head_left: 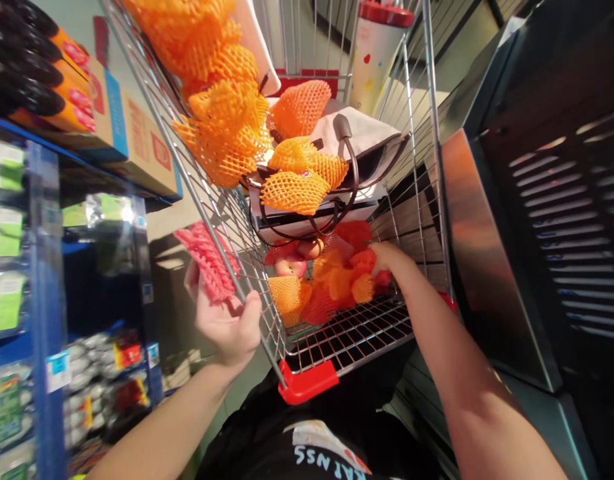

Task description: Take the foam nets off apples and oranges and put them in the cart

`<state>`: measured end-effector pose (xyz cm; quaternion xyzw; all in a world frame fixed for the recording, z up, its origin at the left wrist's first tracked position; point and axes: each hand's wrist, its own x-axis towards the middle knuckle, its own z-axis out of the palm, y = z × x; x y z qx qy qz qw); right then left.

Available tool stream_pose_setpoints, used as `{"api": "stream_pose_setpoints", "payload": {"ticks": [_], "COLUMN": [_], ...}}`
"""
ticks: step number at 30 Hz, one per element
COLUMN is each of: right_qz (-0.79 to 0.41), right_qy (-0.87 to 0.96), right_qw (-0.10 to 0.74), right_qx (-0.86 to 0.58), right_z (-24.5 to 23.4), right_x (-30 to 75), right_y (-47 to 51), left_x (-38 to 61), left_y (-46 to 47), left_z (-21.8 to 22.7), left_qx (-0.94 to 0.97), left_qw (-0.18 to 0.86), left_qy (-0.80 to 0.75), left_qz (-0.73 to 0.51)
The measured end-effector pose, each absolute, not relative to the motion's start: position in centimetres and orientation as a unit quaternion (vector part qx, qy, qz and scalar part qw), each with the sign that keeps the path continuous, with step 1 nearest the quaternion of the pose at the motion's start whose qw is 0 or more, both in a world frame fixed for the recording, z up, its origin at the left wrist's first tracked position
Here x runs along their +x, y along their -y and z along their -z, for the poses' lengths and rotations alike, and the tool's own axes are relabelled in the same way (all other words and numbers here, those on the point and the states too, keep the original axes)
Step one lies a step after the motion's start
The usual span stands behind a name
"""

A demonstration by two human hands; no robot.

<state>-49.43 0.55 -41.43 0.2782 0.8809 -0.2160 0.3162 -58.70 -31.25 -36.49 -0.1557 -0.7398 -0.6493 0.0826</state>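
Note:
My left hand (224,320) holds a pink foam net sleeve (207,260) outside the left side of a wire shopping cart (347,337). Its fingers are closed on the sleeve. My right hand (387,257) reaches down into the cart among fruit in orange and red foam nets (337,283); its fingers are buried in the nets. A bare apple (291,267) lies beside them. More orange foam nets (227,120) are piled higher in the cart, some on a white handbag with brown handles (357,137).
A white tumbler with a red lid (374,50) stands at the cart's far end. Blue store shelves (41,253) with packaged goods and cardboard boxes (137,140) run along the left. A dark metal cabinet with vents (551,200) stands on the right.

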Motion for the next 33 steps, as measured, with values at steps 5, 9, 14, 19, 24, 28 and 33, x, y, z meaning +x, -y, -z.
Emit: {"api": "stream_pose_setpoints", "payload": {"ticks": [5,9,14,19,24,28,33], "right_qz": [0.445,0.55,0.571,0.621,0.641,0.59,0.548], "right_qy": [-0.822,-0.743,-0.696,-0.673,-0.651,-0.714,-0.746], "right_qw": [0.073,-0.139,-0.255,-0.188,-0.157,-0.122,-0.087], "right_qx": [0.348,0.357,0.354,0.355,0.374,0.357,0.369], "right_z": [32.0,26.7,25.9,29.2,34.3,37.5,39.0], "right_x": [-45.8,-42.8,-41.4,-41.9,-44.1,-45.1,-45.2], "right_y": [-2.0,1.1,4.0,5.3,6.1,6.7,7.3], "left_x": [-58.8,-58.8,-59.0,-59.0,-58.9,-58.9,-58.9], "left_y": [31.5,31.4,31.3,31.4,31.4,31.3,31.3], "left_z": [37.1,37.2,37.1,37.4,37.1,36.8,36.9], "left_qx": [-0.179,-0.175,-0.179,-0.163,-0.166,-0.164,-0.155], "left_qw": [0.092,0.096,0.098,0.095,0.094,0.099,0.093], "left_qy": [0.713,0.693,0.692,0.717,0.734,0.728,0.74], "left_qz": [0.671,0.693,0.692,0.671,0.652,0.658,0.648]}}
